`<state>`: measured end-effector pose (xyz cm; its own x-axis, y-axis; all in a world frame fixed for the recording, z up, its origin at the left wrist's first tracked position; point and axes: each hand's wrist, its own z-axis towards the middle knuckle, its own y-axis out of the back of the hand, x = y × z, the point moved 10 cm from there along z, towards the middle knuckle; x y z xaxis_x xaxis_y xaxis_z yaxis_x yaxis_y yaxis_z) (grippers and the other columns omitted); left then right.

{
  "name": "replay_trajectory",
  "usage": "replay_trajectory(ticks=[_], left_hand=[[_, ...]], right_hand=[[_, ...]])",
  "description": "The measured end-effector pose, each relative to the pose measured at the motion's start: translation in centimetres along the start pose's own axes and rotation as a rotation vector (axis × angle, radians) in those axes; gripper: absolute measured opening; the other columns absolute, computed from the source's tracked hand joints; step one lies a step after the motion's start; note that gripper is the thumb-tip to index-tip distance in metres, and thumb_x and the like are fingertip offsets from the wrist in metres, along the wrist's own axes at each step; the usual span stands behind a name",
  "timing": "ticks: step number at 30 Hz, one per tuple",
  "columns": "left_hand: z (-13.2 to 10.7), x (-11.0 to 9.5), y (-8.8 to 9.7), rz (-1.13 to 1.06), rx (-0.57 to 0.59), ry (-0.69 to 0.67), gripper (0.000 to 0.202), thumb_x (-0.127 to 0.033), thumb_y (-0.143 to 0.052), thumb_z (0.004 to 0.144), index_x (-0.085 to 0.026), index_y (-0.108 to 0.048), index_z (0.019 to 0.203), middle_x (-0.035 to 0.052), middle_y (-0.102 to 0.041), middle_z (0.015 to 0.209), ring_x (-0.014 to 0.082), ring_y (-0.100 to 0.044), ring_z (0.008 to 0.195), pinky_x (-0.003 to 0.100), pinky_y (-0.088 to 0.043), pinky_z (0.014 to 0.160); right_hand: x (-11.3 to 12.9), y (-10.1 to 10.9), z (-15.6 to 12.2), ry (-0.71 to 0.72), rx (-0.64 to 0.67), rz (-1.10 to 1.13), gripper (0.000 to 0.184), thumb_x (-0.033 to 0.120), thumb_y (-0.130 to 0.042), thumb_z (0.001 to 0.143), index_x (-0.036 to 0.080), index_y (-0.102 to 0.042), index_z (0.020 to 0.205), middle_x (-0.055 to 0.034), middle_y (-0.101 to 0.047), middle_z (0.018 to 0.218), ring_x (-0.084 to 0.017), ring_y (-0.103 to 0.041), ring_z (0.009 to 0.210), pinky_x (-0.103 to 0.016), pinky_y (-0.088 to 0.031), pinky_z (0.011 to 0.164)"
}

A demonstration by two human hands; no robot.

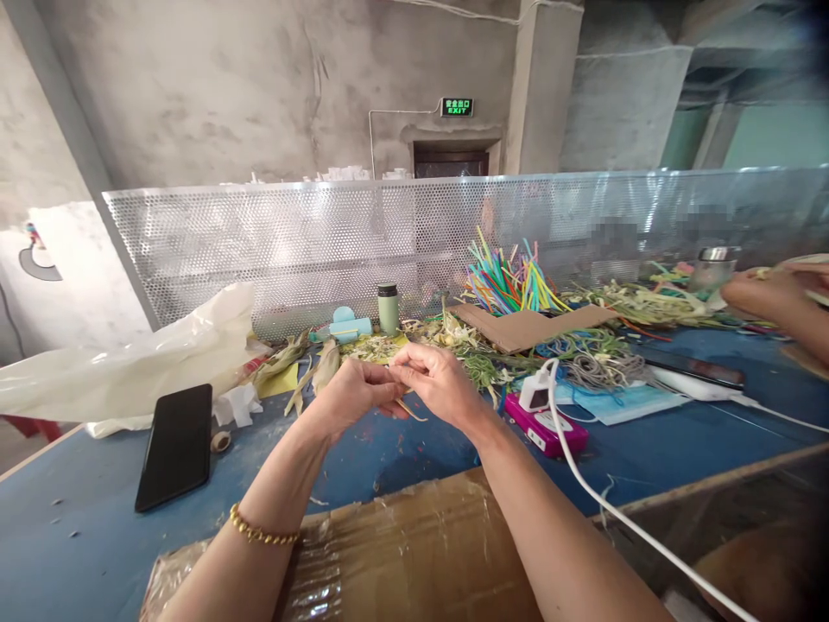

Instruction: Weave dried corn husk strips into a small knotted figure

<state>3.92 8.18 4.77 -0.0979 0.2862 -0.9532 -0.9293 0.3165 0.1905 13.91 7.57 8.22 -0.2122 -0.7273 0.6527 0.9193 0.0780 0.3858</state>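
Note:
My left hand (pixel 353 393) and my right hand (pixel 440 380) meet above the blue table (pixel 91 510), fingers pinched together. Between them they hold a thin pale strip (pixel 409 408), perhaps dried husk, whose end pokes out below my fingers. A gold bracelet (pixel 259 529) circles my left wrist. Just beyond my hands lies a heap of dried husks and green plant strips (pixel 466 345).
A black phone (pixel 176 445) lies left, beside a crumpled plastic bag (pixel 142 358). A pink power bank (pixel 547 428) with white cable sits right, near a face mask (pixel 622 402). Coloured sticks (pixel 511 281), cardboard (pixel 531 326), a green bottle (pixel 388 308). Another person's hand (pixel 777 294) works at far right. A taped box (pixel 414 553) lies under my forearms.

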Motion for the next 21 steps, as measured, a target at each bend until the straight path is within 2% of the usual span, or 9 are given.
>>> replay_trajectory(ticks=[3, 6, 8, 10, 13, 16, 19, 21], left_hand=[[0.0, -0.1, 0.5, -0.05, -0.074, 0.007, 0.015, -0.029, -0.079, 0.072, -0.015, -0.077, 0.068, 0.0123, -0.075, 0.064, 0.0225, -0.073, 0.062, 0.032, -0.055, 0.063], [-0.1, -0.4, 1.4, -0.134, -0.19, -0.022, 0.015, -0.028, -0.079, 0.071, -0.014, -0.075, 0.066, 0.0104, -0.075, 0.064, 0.0214, -0.072, 0.061, 0.032, -0.056, 0.065], [-0.1, -0.4, 1.7, -0.174, -0.232, -0.035, 0.015, -0.027, -0.081, 0.069, -0.014, -0.075, 0.066, 0.0091, -0.075, 0.064, 0.021, -0.072, 0.061, 0.032, -0.057, 0.065], [0.0, -0.4, 1.6, -0.203, -0.236, -0.033, 0.016, -0.028, -0.082, 0.067, -0.013, -0.075, 0.067, 0.0082, -0.074, 0.065, 0.0213, -0.072, 0.062, 0.032, -0.057, 0.065], [0.0, -0.4, 1.4, -0.231, -0.217, -0.03, 0.017, -0.027, -0.084, 0.066, -0.013, -0.075, 0.066, 0.0067, -0.072, 0.065, 0.0223, -0.074, 0.065, 0.032, -0.056, 0.065], [0.0, -0.3, 1.8, -0.258, -0.238, -0.032, 0.019, -0.027, -0.084, 0.065, -0.012, -0.073, 0.065, 0.006, -0.071, 0.065, 0.0232, -0.074, 0.067, 0.032, -0.055, 0.066], [0.0, 0.1, 2.5, -0.341, -0.301, -0.032, 0.022, -0.029, -0.085, 0.066, -0.012, -0.071, 0.069, 0.007, -0.072, 0.069, 0.0235, -0.075, 0.072, 0.034, -0.056, 0.073], [0.1, 0.5, 2.8, -0.427, -0.348, -0.037, 0.024, -0.029, -0.086, 0.067, -0.012, -0.07, 0.072, 0.0074, -0.074, 0.073, 0.0214, -0.074, 0.073, 0.034, -0.056, 0.078]], right_hand=[[0.1, 1.4, 0.1, -0.002, -0.118, 0.002, 0.024, 0.037, -0.057, 0.091, 0.018, -0.061, 0.077, 0.0025, -0.055, 0.066, -0.011, -0.047, 0.06, -0.023, -0.037, 0.056], [-0.8, 2.5, 0.0, -0.08, -0.218, -0.022, 0.036, 0.048, -0.06, 0.089, 0.019, -0.054, 0.069, 0.0045, -0.045, 0.058, -0.01, -0.038, 0.055, -0.024, -0.031, 0.052], [-1.1, 2.2, 0.1, -0.1, -0.182, -0.037, 0.038, 0.047, -0.063, 0.085, 0.02, -0.049, 0.062, 0.0048, -0.044, 0.056, -0.01, -0.037, 0.054, -0.025, -0.03, 0.051], [-1.0, 1.8, 0.2, -0.081, -0.155, -0.028, 0.032, 0.04, -0.064, 0.083, 0.02, -0.049, 0.062, 0.0039, -0.047, 0.058, -0.011, -0.04, 0.055, -0.025, -0.033, 0.053], [-0.9, 2.1, 0.1, -0.065, -0.193, -0.02, 0.024, 0.033, -0.061, 0.083, 0.02, -0.051, 0.065, 0.0036, -0.05, 0.059, -0.012, -0.043, 0.056, -0.025, -0.035, 0.055], [-0.7, 2.6, 0.1, -0.053, -0.24, -0.084, 0.028, 0.036, -0.061, 0.085, 0.021, -0.051, 0.064, 0.0034, -0.05, 0.058, -0.012, -0.043, 0.055, -0.025, -0.035, 0.055], [0.2, 4.0, -0.7, -0.016, -0.412, -0.234, 0.037, 0.043, -0.058, 0.091, 0.021, -0.049, 0.062, 0.0019, -0.051, 0.056, -0.012, -0.042, 0.053, -0.026, -0.033, 0.055], [1.2, 4.4, -1.4, 0.022, -0.511, -0.337, 0.039, 0.043, -0.054, 0.095, 0.021, -0.05, 0.063, -0.0001, -0.054, 0.057, -0.013, -0.043, 0.054, -0.028, -0.033, 0.057]])
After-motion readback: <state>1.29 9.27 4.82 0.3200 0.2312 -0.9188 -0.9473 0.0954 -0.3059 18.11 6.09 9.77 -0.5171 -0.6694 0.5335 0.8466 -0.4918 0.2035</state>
